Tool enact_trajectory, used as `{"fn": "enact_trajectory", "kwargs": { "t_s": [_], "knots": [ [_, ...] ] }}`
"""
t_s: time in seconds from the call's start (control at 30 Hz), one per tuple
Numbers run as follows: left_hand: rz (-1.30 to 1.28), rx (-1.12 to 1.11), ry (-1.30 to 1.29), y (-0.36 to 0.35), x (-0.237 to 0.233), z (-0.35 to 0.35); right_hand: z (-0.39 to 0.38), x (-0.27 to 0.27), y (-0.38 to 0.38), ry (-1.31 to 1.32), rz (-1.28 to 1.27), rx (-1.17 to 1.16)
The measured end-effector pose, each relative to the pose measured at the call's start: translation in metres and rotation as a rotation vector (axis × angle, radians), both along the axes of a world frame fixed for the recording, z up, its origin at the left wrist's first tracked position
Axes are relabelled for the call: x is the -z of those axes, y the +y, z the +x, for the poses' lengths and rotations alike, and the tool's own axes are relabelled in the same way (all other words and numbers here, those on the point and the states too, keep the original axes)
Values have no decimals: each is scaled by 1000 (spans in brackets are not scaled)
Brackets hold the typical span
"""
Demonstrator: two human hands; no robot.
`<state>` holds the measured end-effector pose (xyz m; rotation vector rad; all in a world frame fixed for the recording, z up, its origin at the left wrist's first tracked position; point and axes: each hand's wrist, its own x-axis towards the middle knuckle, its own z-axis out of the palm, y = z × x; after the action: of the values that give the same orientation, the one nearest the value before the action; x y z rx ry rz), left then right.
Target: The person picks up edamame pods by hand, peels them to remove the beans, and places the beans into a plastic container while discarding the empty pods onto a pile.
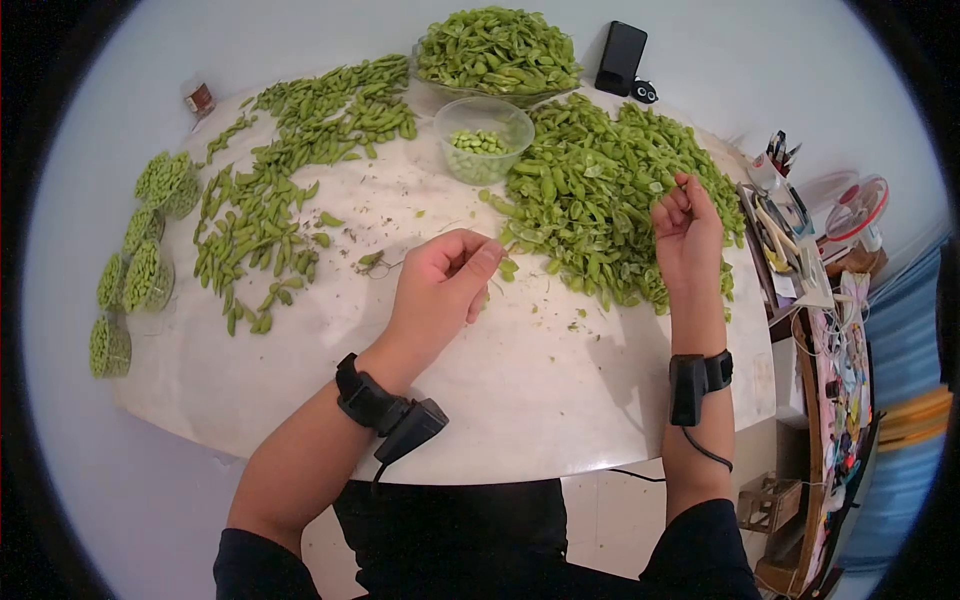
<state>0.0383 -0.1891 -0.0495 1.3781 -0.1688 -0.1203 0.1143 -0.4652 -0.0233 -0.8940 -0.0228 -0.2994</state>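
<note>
My left hand (437,290) is over the middle of the table, fingers curled and thumb pressed against them. Green shows at its fingertips, a green soybean pod (508,269) by the thumb. My right hand (690,228) is raised palm up over the right side of a broad heap of split, flattened pod shells (590,190). Its fingers are bent in toward the thumb, and I cannot tell what is between them. Beyond my left hand stands a clear plastic tub (447,150) partly filled with shelled beans (478,142). Whole pods (250,215) spread across the left.
A large clear bowl (500,95) heaped with pods (495,45) stands at the back. Several containers of shelled beans (148,275) line the left edge. A black phone (621,58) leans at the wall. A side shelf (800,250) with tools and a small fan (862,208) adjoins the right.
</note>
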Motion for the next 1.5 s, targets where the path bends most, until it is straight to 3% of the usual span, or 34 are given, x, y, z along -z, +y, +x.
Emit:
{"fn": "enact_trajectory", "kwargs": {
  "t_s": [0.13,0.43,0.53,0.63,0.73,0.93,1.13,1.3,1.5],
  "knots": [
    [4,-4,15,0,-2,-1,1,-4,3,74,99,-1],
    [-10,3,8,-1,-3,-1,0,-2,-3,44,-261,48],
    [-5,-7,4,-1,-4,-1,-2,-3,-2,63,-680,229],
    [20,-25,2,-2,-3,-2,-2,-1,-5,-96,-1220,524],
    [64,-23,-28,-2,-6,-3,-6,-6,-2,-41,-1333,541],
    [231,-89,-164,-3,-6,-2,-5,-5,-9,-49,-1200,490],
    [300,-72,-241,-29,-29,13,2,0,-15,-82,-1155,729],
    [455,19,-612,-74,-27,45,-6,-2,-4,-38,-1142,765],
    [715,110,-534,-8,-30,4,-1,7,-3,-135,-1153,763]
  ]
}}
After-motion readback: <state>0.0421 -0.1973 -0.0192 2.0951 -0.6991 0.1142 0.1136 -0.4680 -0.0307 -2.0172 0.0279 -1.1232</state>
